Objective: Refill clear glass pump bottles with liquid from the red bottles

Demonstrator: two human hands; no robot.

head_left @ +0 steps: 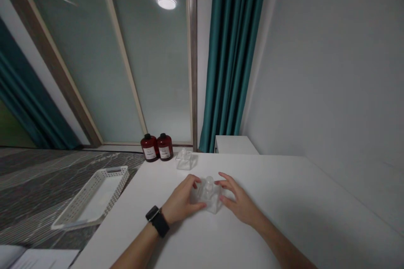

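Two bare hands of mine flank one clear bottle on a smooth white table (268, 172). Bottle (209, 201): see-through, glass or plastic, can't tell which; squat, square-looking body, short neck, rounded clear knob (210, 181) on top. A similar clear bottle (184, 162) stands farther back, near two dark red, round-shouldered bottles with black caps and white labels. White basket (116, 193) off to the left, walls full of small holes. Black watch (158, 220) on my left wrist. Behind: frosted panes (154, 80) and a pleated teal curtain (232, 59).

Bottle sits between my hands, on the tabletop. My left hand (179, 204) curves round its left side, thumb at the front left edge, fingers bent farther back; can't tell whether they press on it. My right hand (240, 204) is at its right side, fingers spread, thumb tip right beside the body; contact unclear.

Bottle is upright, knob pointing up, broad base down. Upright axis runs from base through neck to knob; which dimension is longest I can't tell, the body being so squat and clear.
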